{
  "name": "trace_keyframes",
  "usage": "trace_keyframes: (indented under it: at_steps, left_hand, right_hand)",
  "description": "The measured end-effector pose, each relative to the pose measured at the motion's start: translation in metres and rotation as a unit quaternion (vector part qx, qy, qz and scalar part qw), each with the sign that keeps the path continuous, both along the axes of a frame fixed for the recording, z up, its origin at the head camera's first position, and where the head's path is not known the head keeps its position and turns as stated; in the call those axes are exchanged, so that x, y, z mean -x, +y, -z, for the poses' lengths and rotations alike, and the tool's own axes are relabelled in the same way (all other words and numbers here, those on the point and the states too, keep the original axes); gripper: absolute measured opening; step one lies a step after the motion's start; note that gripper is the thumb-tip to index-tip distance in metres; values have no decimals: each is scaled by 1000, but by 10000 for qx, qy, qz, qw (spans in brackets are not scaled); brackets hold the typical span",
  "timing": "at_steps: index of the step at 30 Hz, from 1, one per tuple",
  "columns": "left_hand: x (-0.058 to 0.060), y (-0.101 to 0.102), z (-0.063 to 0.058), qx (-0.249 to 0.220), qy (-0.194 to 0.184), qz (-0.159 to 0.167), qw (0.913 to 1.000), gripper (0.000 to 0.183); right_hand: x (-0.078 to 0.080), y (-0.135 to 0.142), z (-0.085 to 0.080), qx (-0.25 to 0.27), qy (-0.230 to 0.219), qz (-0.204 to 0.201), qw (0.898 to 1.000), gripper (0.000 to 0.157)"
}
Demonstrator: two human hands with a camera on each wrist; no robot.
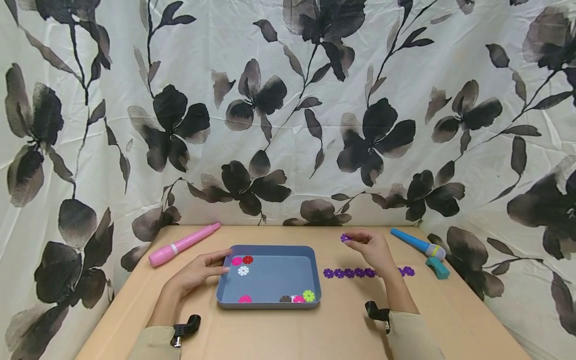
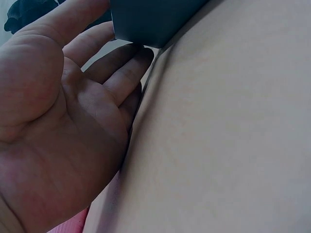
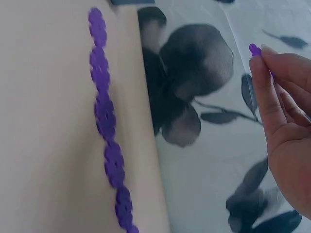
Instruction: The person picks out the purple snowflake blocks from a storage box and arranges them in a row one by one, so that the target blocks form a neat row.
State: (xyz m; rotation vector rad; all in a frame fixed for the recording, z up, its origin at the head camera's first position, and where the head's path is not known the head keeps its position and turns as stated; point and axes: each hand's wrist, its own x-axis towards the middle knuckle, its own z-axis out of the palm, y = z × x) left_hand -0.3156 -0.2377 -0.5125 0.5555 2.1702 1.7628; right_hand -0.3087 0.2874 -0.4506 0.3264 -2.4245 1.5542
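Note:
A purple flower-shaped disc (image 1: 345,237) is pinched between the thumb and forefinger of my right hand (image 1: 370,248), raised above the table; only its edge shows in the right wrist view. Below that hand lies a row of purple flower discs (image 3: 105,116), partly hidden by the forearm in the head view. My left hand (image 1: 202,270) grips the left rim of a blue-grey tray (image 1: 268,305), thumb at the rim, other fingers loosely bent outside it. Inside the tray are a white disc (image 1: 243,270), a red disc (image 1: 247,260), a lime disc (image 1: 308,296) and several pink or brown ones.
A pink tube-shaped stick (image 1: 184,244) lies at the back left of the table. At the back right are a blue toy microphone (image 1: 416,242) and a teal block (image 1: 437,268). A floral curtain (image 1: 288,140) stands behind the table.

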Motion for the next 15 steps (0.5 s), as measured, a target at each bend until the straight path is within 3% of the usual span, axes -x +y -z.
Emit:
trace_keyframes:
  at_steps: [15]
  left_hand:
    - [-1,0,0,137,83,-97,9998,68]
  right_hand:
    - [-12,55,-2,-23,-105,806,9967,37]
